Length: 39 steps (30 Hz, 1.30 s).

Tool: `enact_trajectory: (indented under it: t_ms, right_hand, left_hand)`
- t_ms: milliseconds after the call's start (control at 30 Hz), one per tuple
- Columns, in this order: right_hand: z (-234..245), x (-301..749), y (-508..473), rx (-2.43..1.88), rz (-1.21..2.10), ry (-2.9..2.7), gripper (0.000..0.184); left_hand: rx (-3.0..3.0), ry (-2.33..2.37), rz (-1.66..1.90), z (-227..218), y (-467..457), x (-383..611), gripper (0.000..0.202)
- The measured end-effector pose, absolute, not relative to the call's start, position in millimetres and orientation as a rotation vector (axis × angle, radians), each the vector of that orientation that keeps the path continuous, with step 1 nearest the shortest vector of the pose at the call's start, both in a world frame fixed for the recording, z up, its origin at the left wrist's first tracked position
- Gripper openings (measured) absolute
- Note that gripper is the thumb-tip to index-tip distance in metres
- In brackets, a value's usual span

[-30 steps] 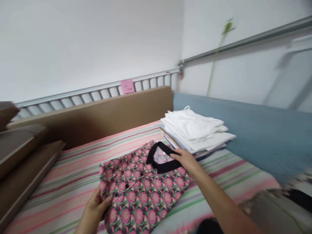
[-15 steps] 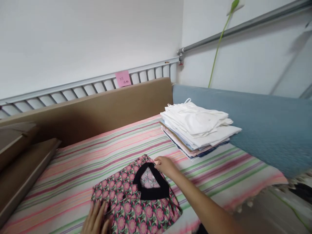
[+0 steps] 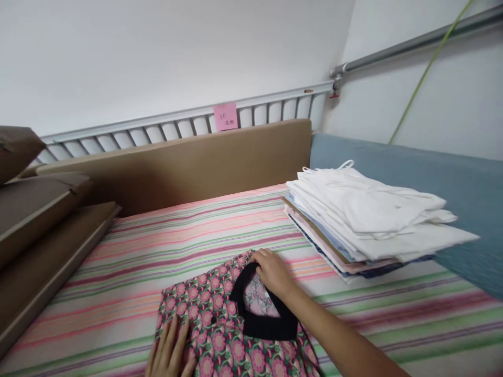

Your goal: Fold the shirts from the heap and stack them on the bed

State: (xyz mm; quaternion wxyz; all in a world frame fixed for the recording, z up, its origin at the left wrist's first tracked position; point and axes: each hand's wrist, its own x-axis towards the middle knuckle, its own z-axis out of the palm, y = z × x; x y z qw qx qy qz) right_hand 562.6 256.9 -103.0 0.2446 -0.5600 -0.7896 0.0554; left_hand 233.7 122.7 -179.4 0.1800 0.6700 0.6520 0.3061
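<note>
A pink and green floral shirt [image 3: 220,335] with a black collar [image 3: 271,325] lies folded flat on the striped cloth [image 3: 129,272]. My left hand [image 3: 171,348] rests on its lower left part, fingers stretched out and flat. At the shirt's far edge, beside the collar, my right hand [image 3: 273,269] has its fingers curled over the fabric and seems to grip it. The tips of those fingers are partly hidden.
A pile of folded clothes, mostly white [image 3: 373,204], lies on the right by a blue padded panel [image 3: 463,183]. Brown cushions [image 3: 51,246] stand at the left. Behind are a brown panel [image 3: 216,159], a radiator [image 3: 157,134] and a pink note [image 3: 226,116].
The view has turned, so the pile and walls sit further right. My right hand's fingers lie further over the shirt's edge at the collar. My left hand stays flat on the shirt.
</note>
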Motion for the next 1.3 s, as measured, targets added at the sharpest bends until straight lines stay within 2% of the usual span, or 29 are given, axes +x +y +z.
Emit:
enact_trajectory:
  t_ms: [133,267,467,567,700,867,1000,1100,1300]
  right_hand:
    - [-109,563,261,-1.510,0.035,-2.235,0.026]
    - [-120,563,264,-1.594,0.104,-2.177,0.023]
    - [-111,582,263,-1.522,0.576,-2.003,0.029]
    - [-100,593,248,-1.536,0.777,-1.740,0.029]
    - [-96,602,218,-1.543,0.884,-1.406,0.025]
    - [-106,615,192,-1.563,0.855,-1.219,0.021]
    - [-110,622,191,-1.645,0.968,-1.203,0.018]
    - [-111,621,199,-1.683,1.038,-1.304,0.018]
    - [-105,616,214,-1.691,0.931,-1.387,0.020]
  left_hand:
    - [1.966,1.886,0.841,-184,119,236,0.051]
    - [1.970,1.889,0.837,-187,120,237,0.048]
    - [2.133,1.893,0.866,-157,120,244,0.050]
    - [2.342,1.765,0.902,-136,109,288,0.052]
    - [2.564,1.412,0.685,-115,90,377,0.053]
    - [2.384,1.478,0.631,-80,111,439,0.044]
    - [2.173,1.615,0.537,-55,142,452,0.031]
    - [2.227,1.691,0.433,-52,146,471,0.026]
    - [2.287,1.795,0.132,-69,149,495,0.019]
